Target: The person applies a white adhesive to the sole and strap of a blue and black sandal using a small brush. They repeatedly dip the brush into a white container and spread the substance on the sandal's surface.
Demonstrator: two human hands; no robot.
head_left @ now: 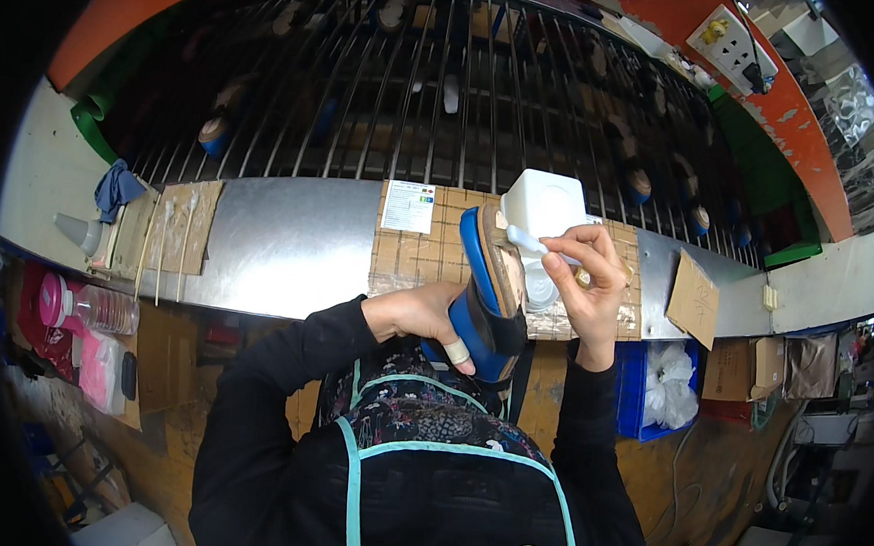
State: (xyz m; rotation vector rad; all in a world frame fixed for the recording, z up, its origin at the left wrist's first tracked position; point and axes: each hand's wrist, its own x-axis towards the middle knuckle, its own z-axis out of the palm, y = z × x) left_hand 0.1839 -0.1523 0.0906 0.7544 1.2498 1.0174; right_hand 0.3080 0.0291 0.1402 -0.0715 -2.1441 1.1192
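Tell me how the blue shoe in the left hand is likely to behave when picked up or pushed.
The blue shoe is probably fairly stiff, since it keeps its shape in the left hand. Set down, it might rock or tip when pushed, given its rounded toe and curved sides.

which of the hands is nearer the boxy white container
Right. The right hand is just lower right of the boxy white container; the left hand is farther off, lower left.
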